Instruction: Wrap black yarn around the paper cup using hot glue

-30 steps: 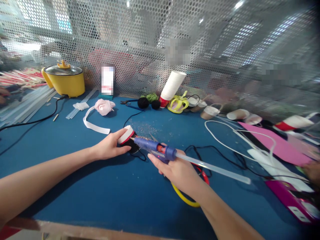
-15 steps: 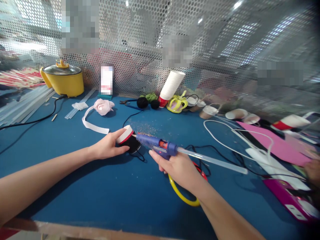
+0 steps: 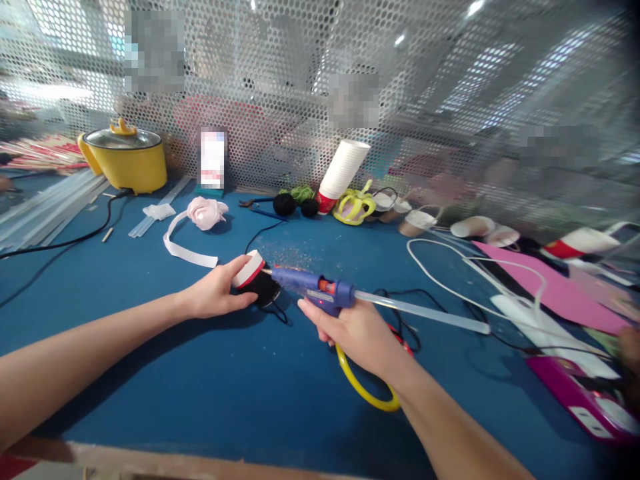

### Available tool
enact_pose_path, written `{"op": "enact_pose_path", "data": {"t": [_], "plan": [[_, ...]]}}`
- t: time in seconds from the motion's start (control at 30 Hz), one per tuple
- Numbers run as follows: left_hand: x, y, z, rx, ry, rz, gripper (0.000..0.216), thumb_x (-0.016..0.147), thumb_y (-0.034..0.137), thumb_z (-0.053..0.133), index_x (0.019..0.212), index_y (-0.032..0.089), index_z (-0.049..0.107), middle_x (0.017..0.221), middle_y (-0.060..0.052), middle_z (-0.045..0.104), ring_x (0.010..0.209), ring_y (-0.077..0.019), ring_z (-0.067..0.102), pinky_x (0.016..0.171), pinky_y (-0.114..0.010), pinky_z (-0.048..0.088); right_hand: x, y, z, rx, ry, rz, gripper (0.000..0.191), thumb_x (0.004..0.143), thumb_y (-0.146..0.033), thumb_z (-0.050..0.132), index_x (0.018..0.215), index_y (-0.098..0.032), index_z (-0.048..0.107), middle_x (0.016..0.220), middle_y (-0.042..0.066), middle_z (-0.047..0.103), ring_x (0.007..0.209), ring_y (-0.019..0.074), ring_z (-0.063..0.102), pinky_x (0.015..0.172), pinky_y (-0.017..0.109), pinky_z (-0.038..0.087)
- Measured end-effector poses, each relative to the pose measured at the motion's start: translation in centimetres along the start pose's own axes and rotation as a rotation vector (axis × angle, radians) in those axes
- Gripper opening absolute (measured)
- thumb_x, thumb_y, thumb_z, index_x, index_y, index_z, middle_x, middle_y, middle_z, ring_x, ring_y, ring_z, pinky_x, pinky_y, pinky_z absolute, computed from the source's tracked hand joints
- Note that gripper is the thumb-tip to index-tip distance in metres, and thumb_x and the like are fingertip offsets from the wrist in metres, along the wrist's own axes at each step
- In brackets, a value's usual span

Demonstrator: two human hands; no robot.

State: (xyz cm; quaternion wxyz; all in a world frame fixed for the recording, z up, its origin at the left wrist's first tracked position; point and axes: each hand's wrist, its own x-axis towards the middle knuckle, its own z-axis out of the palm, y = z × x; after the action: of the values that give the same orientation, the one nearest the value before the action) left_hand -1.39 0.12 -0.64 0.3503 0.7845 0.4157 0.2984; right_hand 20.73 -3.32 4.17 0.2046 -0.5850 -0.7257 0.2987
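Observation:
My left hand [image 3: 217, 293] is closed around a short piece of paper cup [image 3: 249, 268] with a white wall and a red band. A dark round part [image 3: 266, 291] with a black cord shows against its lower side; their join is partly hidden by my fingers. In my right hand [image 3: 357, 337] is a blue hot glue gun [image 3: 300, 283], its nozzle at the red band. Whether the tip touches the band, I cannot tell. A long clear glue stick [image 3: 425, 311] sticks out of the gun's back. Beneath my right wrist lies a yellow ring-shaped thing [image 3: 367, 395], partly covered.
Left of my hands lie a white strip [image 3: 187, 255] and a pale pink fabric rose [image 3: 207, 213]. Behind stand a yellow electric pot [image 3: 133, 167], a stack of paper cups [image 3: 345, 167] and balls of black yarn [image 3: 285, 204]. A purple power strip [image 3: 575, 400] lies at right.
Both hands keep almost the same place, the glue gun nozzle still at the cup piece. The rear end of the glue stick has risen slightly.

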Motion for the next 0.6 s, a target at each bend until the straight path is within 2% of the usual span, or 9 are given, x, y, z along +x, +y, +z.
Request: {"op": "enact_pose_path", "data": {"t": [0.6], "plan": [[-0.07, -0.05, -0.02, -0.037, -0.025, 0.013, 0.055, 0.072, 0.026, 0.056, 0.122, 0.012, 0.037, 0.099, -0.009, 0.064, 0.083, -0.0196, 0.060, 0.074, -0.030, 0.048, 0.16, -0.08, -0.09, -0.015, 0.007, -0.026, 0.034, 0.077, -0.037, 0.049, 0.048, -0.020, 0.045, 0.040, -0.003, 0.050, 0.039, 0.0104, 0.051, 0.048, 0.022, 0.044]]}}
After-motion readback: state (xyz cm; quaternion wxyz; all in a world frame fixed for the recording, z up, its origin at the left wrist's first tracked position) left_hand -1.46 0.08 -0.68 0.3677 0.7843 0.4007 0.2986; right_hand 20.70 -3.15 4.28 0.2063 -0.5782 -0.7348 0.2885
